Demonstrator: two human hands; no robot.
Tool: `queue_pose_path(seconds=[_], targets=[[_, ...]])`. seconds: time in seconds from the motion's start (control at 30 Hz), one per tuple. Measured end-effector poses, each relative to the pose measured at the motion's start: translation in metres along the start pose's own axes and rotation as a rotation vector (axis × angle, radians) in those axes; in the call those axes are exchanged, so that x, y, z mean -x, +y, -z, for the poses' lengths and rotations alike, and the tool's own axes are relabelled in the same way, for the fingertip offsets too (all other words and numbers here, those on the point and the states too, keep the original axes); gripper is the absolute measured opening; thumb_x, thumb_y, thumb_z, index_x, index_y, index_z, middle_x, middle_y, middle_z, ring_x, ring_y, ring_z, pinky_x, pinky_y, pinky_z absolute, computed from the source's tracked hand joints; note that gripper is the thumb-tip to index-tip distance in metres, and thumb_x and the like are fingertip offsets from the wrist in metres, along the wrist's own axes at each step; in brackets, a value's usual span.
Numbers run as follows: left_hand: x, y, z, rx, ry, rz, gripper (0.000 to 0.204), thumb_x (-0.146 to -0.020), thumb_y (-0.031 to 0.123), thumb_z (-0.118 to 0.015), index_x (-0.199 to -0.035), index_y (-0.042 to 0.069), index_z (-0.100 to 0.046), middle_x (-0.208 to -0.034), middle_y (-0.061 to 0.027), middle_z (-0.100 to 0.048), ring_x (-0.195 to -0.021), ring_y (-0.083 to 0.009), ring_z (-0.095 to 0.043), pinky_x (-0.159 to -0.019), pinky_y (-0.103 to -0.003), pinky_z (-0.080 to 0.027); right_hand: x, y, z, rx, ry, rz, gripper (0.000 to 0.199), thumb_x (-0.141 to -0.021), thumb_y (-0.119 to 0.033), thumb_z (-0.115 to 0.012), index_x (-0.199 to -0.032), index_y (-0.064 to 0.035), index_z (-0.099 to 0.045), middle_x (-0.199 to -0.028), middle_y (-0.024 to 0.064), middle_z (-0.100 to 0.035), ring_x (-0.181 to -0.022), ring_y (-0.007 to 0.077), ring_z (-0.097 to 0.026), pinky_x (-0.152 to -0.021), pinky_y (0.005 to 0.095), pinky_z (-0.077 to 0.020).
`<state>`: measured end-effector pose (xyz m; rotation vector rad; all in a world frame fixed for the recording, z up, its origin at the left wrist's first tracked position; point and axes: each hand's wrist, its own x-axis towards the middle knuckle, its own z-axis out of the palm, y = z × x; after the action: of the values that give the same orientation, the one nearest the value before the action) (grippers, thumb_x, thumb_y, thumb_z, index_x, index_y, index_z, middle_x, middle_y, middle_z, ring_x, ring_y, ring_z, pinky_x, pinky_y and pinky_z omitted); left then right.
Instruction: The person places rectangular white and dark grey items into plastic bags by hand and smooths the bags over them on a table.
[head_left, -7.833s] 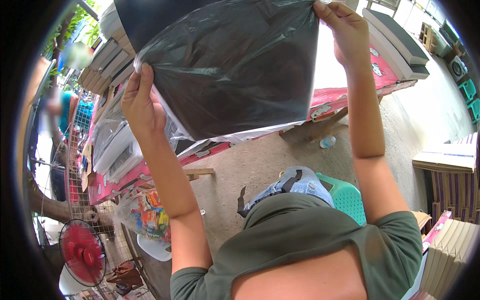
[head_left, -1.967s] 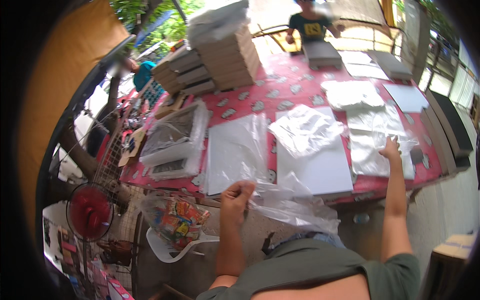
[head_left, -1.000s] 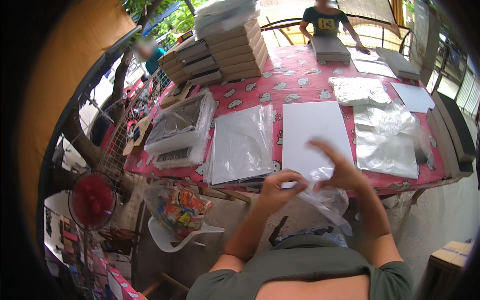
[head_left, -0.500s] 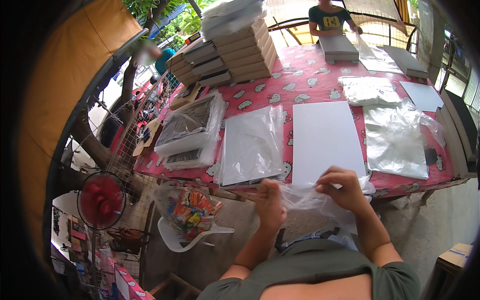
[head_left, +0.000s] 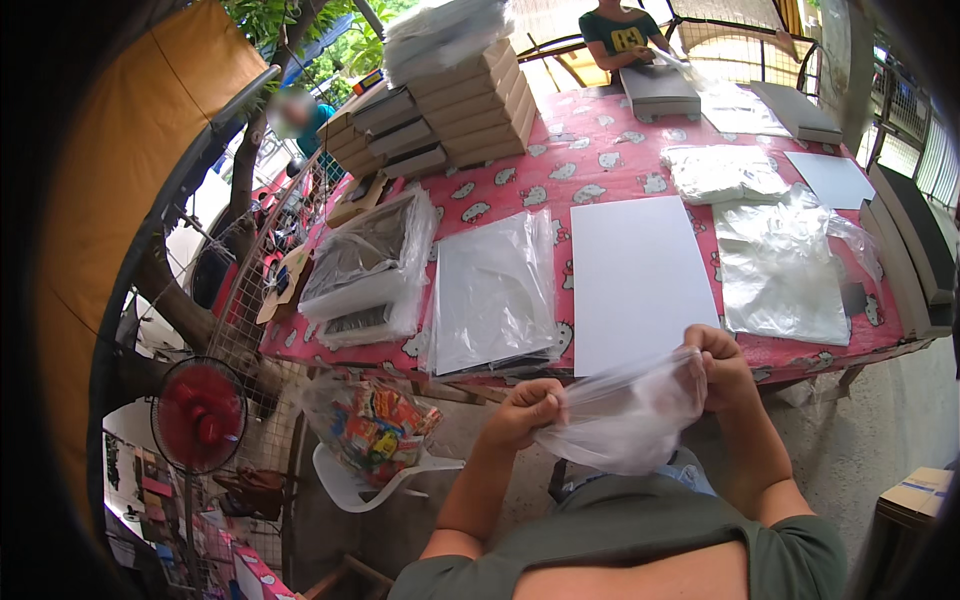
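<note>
Holding a clear plastic bag (head_left: pixel 625 415) stretched between both hands, just in front of the desk (head_left: pixel 600 160) edge, above the lap. Left hand (head_left: pixel 528 408) is curled, fingers pinching one top corner of the bag; right hand (head_left: pixel 718 365) is raised slightly higher, pinching the other edge. That spreads the mouth of the bag, likely to open it up. The bag body sags down between the hands, crumpled.

On the desk right ahead: a white flat board (head_left: pixel 640 280), bare, lying close to the near edge within easy reach. Left of it a bagged board (head_left: pixel 495 295) already in plastic. Right of it a flat pile of empty clear bags (head_left: pixel 785 265). Stacked flat boxes (head_left: pixel 470 110) at far left. Another person (head_left: pixel 625 30) works at the far end.
</note>
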<state>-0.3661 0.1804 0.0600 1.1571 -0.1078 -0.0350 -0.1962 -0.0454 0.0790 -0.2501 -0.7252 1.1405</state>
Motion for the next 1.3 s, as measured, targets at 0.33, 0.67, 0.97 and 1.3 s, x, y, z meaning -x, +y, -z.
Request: queue_pose_path(seconds=[0.33,0.67,0.97,1.3], targets=[[0.015,0.006,0.02,0.494,-0.008,-0.457,0.028,-0.085,0.029,-0.052,-0.076,0.003,-0.051,-0.063,-0.0123,-0.056,-0.055,-0.0239,-0.055,-0.051,-0.038,-0.042,-0.007,0.001,0.03,0.973,-0.206,-0.44,0.021,-0.078,-0.013,-0.064,-0.091,0.0018,-0.057,-0.093,0.0101,-0.057,-0.091,0.0174,-0.052,-0.082,0.0319,-0.04],[0.138,0.032,0.044,0.293,0.396,-0.718,0.031,-0.089,0.035,-0.044,-0.069,0.011,-0.046,-0.043,0.0015,-0.041,-0.034,-0.0114,-0.04,-0.043,-0.029,-0.034,-0.145,0.082,-0.004,0.438,-0.397,-0.49,0.029,-0.076,-0.025,-0.066,-0.073,-0.0023,-0.049,-0.071,0.0037,-0.054,-0.074,0.0136,-0.052,-0.069,0.0267,-0.0386],[0.337,0.063,0.011,0.193,0.679,-1.165,0.032,-0.093,0.033,-0.035,-0.07,0.011,-0.042,-0.041,0.0041,-0.034,-0.031,-0.0048,-0.029,-0.031,-0.022,-0.023,-0.246,0.263,-0.079,0.594,-1.051,-0.718,0.025,-0.078,-0.025,-0.063,-0.079,-0.0013,-0.055,-0.077,0.0009,-0.053,-0.074,0.0102,-0.048,-0.068,0.0258,-0.0368],[0.466,0.068,-0.003,-0.079,1.005,-1.25,0.03,-0.092,0.031,-0.036,-0.071,0.011,-0.043,-0.048,-0.0016,-0.047,-0.037,-0.0116,-0.038,-0.057,-0.034,-0.043,-0.26,0.4,-0.136,-0.085,-0.812,-0.82,0.019,-0.08,-0.023,-0.061,-0.08,-0.0039,-0.057,-0.074,-0.0034,-0.053,-0.069,0.0054,-0.047,-0.064,0.0198,-0.0348]])
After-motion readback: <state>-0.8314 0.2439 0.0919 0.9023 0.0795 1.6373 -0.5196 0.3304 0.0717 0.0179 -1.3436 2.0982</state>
